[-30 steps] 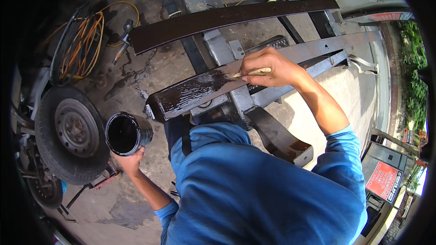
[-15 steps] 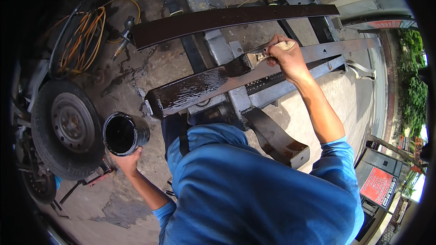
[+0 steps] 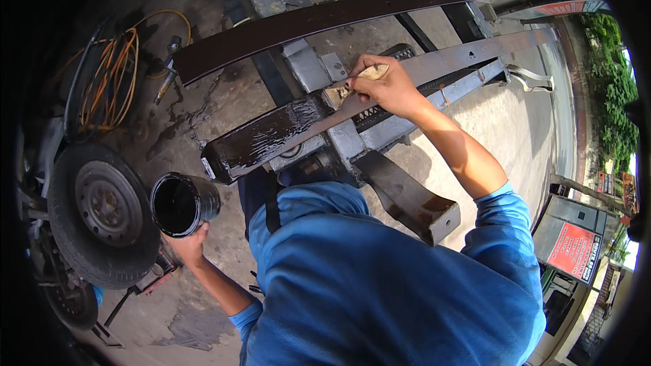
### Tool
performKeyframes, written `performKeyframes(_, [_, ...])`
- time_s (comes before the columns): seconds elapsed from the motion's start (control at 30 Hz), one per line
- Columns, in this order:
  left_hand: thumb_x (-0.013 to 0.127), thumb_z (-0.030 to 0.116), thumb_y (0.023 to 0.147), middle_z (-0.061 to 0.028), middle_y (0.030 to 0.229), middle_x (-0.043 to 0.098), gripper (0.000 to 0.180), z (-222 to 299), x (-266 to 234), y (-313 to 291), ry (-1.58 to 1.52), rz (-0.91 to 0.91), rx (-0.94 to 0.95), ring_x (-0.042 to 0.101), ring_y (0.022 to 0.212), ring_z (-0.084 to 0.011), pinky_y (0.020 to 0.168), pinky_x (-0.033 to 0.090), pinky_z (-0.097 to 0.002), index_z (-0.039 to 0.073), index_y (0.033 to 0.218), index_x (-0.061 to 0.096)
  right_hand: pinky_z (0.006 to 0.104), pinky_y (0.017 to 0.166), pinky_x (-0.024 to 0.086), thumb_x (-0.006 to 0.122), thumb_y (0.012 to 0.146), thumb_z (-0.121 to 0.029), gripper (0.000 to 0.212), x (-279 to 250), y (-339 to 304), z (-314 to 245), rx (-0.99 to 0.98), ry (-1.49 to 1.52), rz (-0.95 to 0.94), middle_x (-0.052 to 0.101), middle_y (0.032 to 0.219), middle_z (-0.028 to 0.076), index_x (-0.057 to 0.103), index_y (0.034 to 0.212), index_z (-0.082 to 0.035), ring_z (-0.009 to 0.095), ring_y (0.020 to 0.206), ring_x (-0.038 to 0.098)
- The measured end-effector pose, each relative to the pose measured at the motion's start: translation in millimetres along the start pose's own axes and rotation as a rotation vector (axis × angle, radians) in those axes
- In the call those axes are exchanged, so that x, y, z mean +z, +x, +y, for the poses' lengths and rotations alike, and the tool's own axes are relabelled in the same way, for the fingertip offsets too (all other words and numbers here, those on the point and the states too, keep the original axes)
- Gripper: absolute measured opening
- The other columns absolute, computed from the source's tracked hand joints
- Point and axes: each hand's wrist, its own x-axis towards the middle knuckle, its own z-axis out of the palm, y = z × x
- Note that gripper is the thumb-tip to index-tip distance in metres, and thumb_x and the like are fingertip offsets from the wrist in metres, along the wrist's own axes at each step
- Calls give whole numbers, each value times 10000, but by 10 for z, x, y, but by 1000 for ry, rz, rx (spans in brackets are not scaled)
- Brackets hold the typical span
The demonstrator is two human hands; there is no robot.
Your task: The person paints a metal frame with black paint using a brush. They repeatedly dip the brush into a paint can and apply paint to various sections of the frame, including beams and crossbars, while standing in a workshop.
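Note:
My right hand [image 3: 386, 88] grips a wooden-handled paintbrush [image 3: 373, 72], its bristles resting on a long metal beam [image 3: 447, 59]. Wet, dark paint [image 3: 271, 132] coats the beam's left end and glistens; to the right of the brush the metal is bare and brownish grey. Low on the left, my left hand [image 3: 188, 240] is wrapped round the lower side of an open can [image 3: 184, 205] with dark paint inside. Some of that hand's fingers are hidden behind the can. A second beam [image 3: 312, 28], fully dark, lies beyond the first one.
Grey metal frame members [image 3: 349, 149] support the beams. A curved bracket [image 3: 407, 196] juts toward me. At left stand a wheel with tyre [image 3: 105, 203] and a coiled orange hose [image 3: 108, 88]. A signboard [image 3: 573, 240] stands at far right.
The brush and my right hand have moved left along the beam. My left hand still holds the can, and the whole view has shifted slightly.

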Motion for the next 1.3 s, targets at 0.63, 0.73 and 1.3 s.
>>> performKeyframes(0.63, [899, 437, 467, -135, 1339, 473, 1187, -197, -432, -73, -19, -37, 33, 492, 1221, -256, 1046, 376, -401, 0, 1403, 313, 228, 543, 456, 644, 866, -47, 83, 586, 215, -61, -8, 39, -24, 598, 699, 25, 595, 817, -2, 82, 592, 554])
performKeyframes(0.73, [898, 434, 467, -133, 1322, 489, 1160, -151, -475, -190, -40, -4, 23, 506, 1208, -258, 1037, 389, -397, 7, 1388, 335, 209, 497, 416, 665, 850, -69, 111, 207, 26, -80, 42, -200, 110, 609, 671, 3, 604, 767, -27, 57, 567, 539])
performKeyframes(1.3, [885, 375, 476, -137, 1320, 475, 1132, -83, -469, -463, -97, -18, 39, 494, 1212, -251, 1037, 388, -399, 7, 1386, 320, 221, 533, 445, 665, 855, -76, 91, 198, -105, -25, -55, -219, -15, 615, 712, 20, 607, 824, -13, 69, 579, 553])
